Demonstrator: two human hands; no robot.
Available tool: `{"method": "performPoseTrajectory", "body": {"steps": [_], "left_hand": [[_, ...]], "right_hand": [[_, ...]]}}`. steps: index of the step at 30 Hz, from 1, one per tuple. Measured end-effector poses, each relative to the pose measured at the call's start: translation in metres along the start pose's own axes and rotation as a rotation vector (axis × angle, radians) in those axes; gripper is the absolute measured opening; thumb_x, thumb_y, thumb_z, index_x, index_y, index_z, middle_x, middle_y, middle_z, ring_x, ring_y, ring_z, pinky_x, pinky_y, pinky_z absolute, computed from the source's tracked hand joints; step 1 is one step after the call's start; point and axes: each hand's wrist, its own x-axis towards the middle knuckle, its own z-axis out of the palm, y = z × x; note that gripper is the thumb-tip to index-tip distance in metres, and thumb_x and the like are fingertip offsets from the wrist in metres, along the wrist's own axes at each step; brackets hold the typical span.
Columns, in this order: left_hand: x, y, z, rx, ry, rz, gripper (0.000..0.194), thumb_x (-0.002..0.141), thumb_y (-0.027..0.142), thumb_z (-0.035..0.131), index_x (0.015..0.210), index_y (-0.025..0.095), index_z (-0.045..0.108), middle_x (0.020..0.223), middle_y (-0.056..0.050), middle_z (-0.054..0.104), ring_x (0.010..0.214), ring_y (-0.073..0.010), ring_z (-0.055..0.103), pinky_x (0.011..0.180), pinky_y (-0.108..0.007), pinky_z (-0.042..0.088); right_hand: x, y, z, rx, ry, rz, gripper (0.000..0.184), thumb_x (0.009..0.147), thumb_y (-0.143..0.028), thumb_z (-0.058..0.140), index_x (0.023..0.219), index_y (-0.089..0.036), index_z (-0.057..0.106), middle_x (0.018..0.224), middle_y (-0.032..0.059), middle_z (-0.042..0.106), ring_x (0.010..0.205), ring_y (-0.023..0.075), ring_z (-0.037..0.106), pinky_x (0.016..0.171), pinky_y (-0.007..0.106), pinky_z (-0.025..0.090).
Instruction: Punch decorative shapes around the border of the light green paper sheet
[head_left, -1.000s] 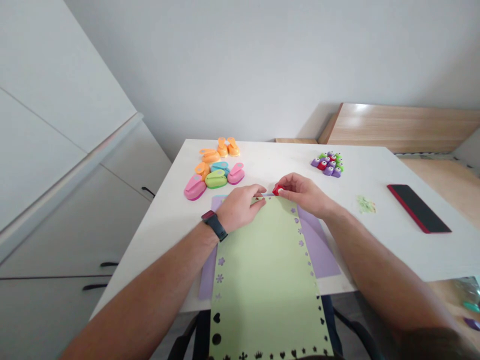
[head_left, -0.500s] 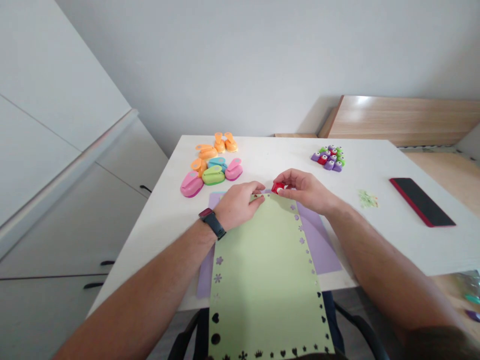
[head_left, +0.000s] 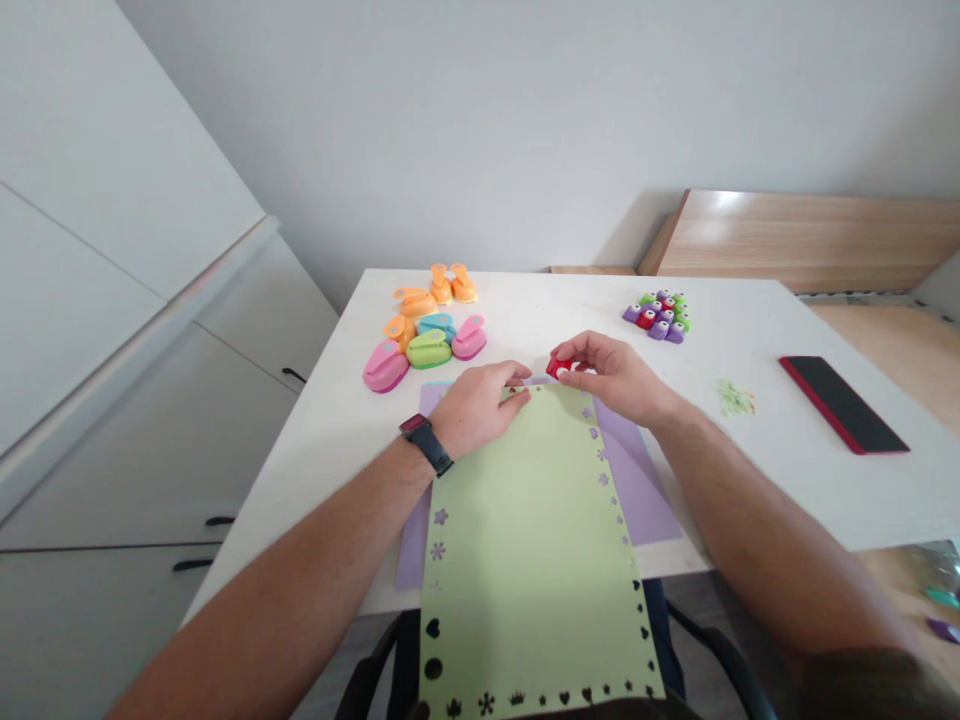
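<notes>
A light green paper sheet [head_left: 529, 520] with shapes punched along its edges lies before me, its near end hanging past the table edge. My left hand [head_left: 484, 408], with a dark watch on the wrist, holds its far left edge, thumb on top and fingers at the edge. Between the thumb and fingers of my right hand [head_left: 611, 380] is a small red craft punch [head_left: 559, 367], just beyond the sheet's far edge. I cannot tell whether the punch touches the paper. Purple paper [head_left: 637, 490] shows beneath the green sheet.
Larger lever punches in orange, blue, green and pink [head_left: 429, 349] stand at the back left. Several small punches [head_left: 660, 316] are grouped at the back right. Tiny paper cut-outs [head_left: 735, 398] and a black, red-edged flat object [head_left: 844, 405] lie on the right of the white table [head_left: 780, 500].
My right hand has moved the red punch slightly up and away from the sheet's far edge. My left hand stays at the edge. The camera view has shifted a little.
</notes>
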Motion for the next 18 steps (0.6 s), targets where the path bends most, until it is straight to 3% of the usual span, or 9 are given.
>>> {"method": "performPoseTrajectory", "body": {"steps": [18], "left_hand": [[0.0006,0.0026,-0.0007,-0.024,0.001,-0.004,0.03,0.095,0.03,0.059,0.122,0.019,0.066,0.118,-0.008,0.076,0.109,-0.0229,0.072,0.095,-0.036,0.057]], "right_hand": [[-0.0019,-0.0028,0.0018,-0.009,-0.075,-0.009,0.022,0.084,-0.031,0.075,0.103,-0.022,0.069,0.106,0.0058,0.074,0.097,0.0216,0.066,0.093,0.041,0.052]]}}
